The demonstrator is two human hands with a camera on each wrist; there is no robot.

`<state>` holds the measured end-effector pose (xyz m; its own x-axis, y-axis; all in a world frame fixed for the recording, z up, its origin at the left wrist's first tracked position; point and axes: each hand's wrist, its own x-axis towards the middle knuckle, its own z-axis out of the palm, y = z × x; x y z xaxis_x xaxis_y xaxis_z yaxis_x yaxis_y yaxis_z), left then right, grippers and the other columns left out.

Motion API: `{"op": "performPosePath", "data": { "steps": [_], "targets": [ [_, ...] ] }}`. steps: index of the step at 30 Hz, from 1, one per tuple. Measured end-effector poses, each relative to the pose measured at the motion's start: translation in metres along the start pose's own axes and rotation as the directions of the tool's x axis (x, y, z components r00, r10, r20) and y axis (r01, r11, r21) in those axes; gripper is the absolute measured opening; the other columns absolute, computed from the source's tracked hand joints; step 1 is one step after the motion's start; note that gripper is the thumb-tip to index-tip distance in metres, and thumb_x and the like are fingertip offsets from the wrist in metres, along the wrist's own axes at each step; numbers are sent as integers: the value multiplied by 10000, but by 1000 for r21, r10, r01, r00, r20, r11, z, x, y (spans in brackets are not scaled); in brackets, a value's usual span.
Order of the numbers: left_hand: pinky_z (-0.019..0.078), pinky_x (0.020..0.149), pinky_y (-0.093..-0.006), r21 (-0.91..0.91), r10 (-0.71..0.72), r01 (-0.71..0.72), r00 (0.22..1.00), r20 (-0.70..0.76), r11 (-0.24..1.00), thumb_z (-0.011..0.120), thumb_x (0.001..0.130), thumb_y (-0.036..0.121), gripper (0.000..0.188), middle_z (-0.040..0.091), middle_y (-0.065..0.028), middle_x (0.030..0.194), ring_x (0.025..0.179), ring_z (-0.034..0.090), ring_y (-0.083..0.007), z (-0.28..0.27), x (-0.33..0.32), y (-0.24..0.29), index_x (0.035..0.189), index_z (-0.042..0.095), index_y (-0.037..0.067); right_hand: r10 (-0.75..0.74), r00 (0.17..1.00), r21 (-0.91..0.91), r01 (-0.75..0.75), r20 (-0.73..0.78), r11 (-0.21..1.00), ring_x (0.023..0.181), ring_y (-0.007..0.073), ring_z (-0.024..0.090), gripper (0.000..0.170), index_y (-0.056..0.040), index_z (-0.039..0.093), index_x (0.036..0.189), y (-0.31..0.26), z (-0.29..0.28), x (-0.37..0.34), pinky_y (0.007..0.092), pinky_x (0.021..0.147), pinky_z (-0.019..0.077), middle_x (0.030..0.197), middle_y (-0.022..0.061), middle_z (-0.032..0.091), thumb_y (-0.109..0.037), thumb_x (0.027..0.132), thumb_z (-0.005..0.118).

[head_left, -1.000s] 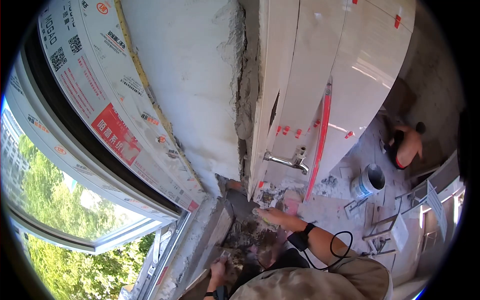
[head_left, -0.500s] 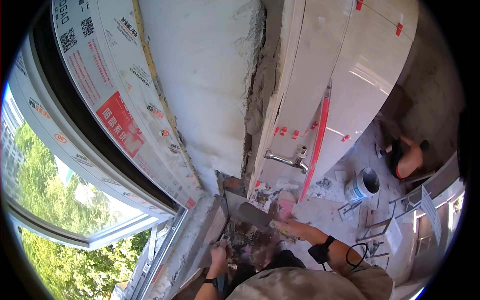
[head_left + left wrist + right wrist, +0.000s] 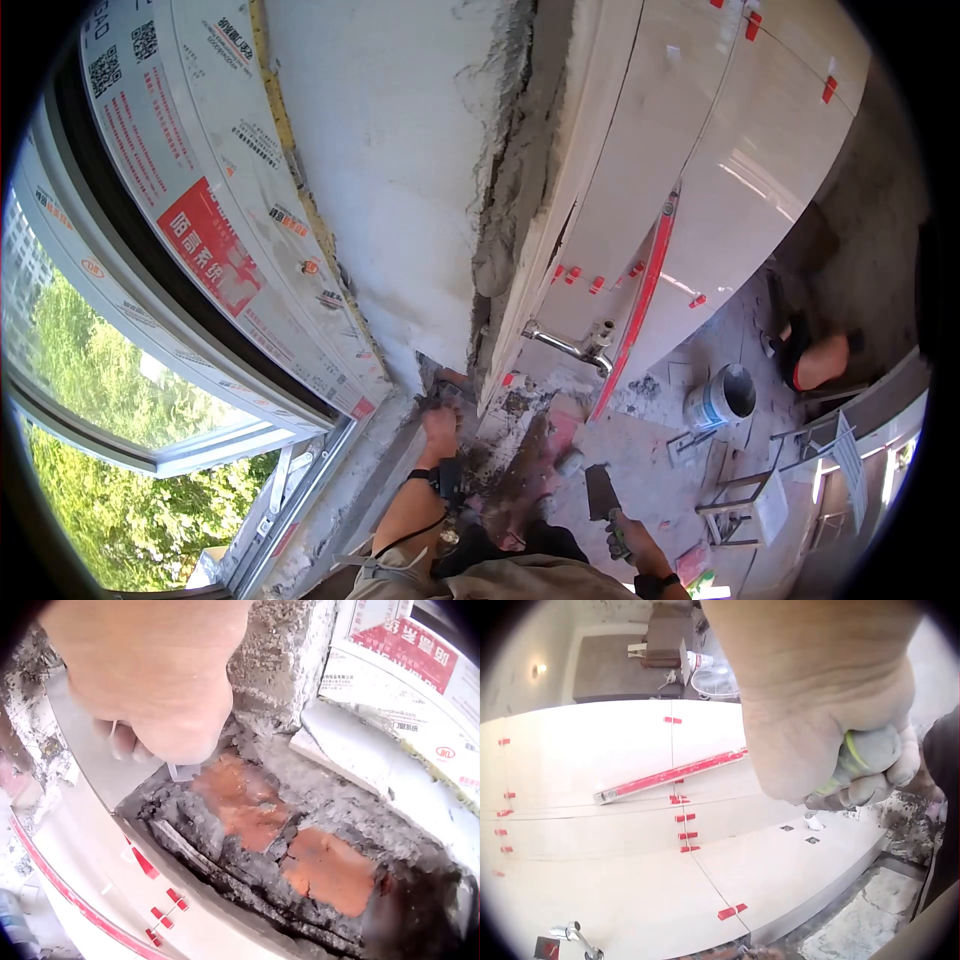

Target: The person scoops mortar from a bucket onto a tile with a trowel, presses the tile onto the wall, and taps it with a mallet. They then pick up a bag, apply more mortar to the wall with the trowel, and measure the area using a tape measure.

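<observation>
My left hand [image 3: 440, 430] reaches down into the corner below the wall's rough edge. In the left wrist view its fingers curl, and a small white plastic piece [image 3: 180, 772] sticks out beneath them. Close by are orange bricks [image 3: 330, 870] set in grey mortar [image 3: 191, 821], beside the edge of the white wall tiles. My right hand [image 3: 640, 545] grips a trowel by its handle, with the dark flat blade [image 3: 601, 490] held out over the floor at the right. In the right wrist view the fingers wrap the grey-green handle [image 3: 874, 750].
A red spirit level [image 3: 650, 270] leans along the tiled wall near a metal tap [image 3: 575, 347]. Red wedges [image 3: 596, 285] sit in the tile joints. On the floor stands a bucket [image 3: 705, 405], with another person [image 3: 822, 360] crouching behind. An open window [image 3: 140, 400] is on the left.
My left hand has moved forward into the corner. The right hand has drawn the trowel away from the corner, back and to the right.
</observation>
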<state>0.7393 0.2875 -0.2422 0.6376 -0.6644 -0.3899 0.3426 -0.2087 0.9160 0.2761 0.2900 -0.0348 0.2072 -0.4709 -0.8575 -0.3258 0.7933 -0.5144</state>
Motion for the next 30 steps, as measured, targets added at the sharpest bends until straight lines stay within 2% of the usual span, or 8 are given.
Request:
{"op": "performPosePath", "data": {
  "steps": [2,6,11,13,14,15,18,30],
  "targets": [
    [459,494,-298,485,229,-188,973,-26,854,535,873,167,130,637,-37,673,590,621,-165,-6,13,-15,795,623,114,21,999,23,-20,-42,1000,432,174,440,413,-11,522,883,0,-4,-8,327,406,379,582,58,475,-415,941,459],
    [507,586,-322,995,429,-41,900,77,-91,525,870,209,190,679,-64,732,693,672,-200,7,36,-39,818,680,113,-6,996,7,6,-88,1000,429,174,435,405,-34,518,886,-6,-9,-12,329,401,379,575,55,464,-431,939,461],
    [502,565,-337,982,644,-71,746,169,-175,514,877,207,209,673,-75,715,603,654,-230,11,-8,14,794,690,131,-43,996,18,45,-81,999,432,174,435,416,-45,515,893,-8,-25,5,328,404,381,576,50,459,-454,939,460],
    [474,490,-334,808,524,-191,836,-164,558,513,883,190,202,648,-60,665,527,619,-221,8,-3,12,774,671,129,-31,997,24,33,-75,999,434,173,435,419,-43,515,889,-9,-31,8,327,406,382,577,50,461,-456,940,458],
    [453,448,-331,169,152,-107,948,-279,980,518,885,182,189,631,-52,639,490,595,-212,7,1,13,773,659,125,-24,997,25,26,-71,999,436,172,436,421,-43,514,887,-11,-33,8,326,406,382,578,49,462,-456,941,456],
    [431,406,-327,-550,-202,119,975,-92,827,524,886,174,177,613,-43,613,453,571,-204,5,5,13,771,647,120,-19,997,19,21,-80,1000,435,172,435,426,-40,514,882,-14,-33,8,326,407,382,578,50,463,-457,941,455],
    [380,416,-305,-134,-118,93,974,-193,987,503,904,262,212,575,-35,652,507,553,-173,11,-21,44,798,580,96,0,996,16,2,-94,1000,435,172,436,442,-31,516,869,-17,-33,9,325,409,383,578,52,467,-462,941,453],
    [421,443,-287,-203,146,-177,977,-159,963,524,906,84,199,568,-72,617,529,553,-141,48,-129,93,1048,486,-51,-13,997,20,14,-73,1000,415,202,458,473,-11,536,867,-14,-39,28,340,394,405,585,73,498,-479,919,485]
  ]
}}
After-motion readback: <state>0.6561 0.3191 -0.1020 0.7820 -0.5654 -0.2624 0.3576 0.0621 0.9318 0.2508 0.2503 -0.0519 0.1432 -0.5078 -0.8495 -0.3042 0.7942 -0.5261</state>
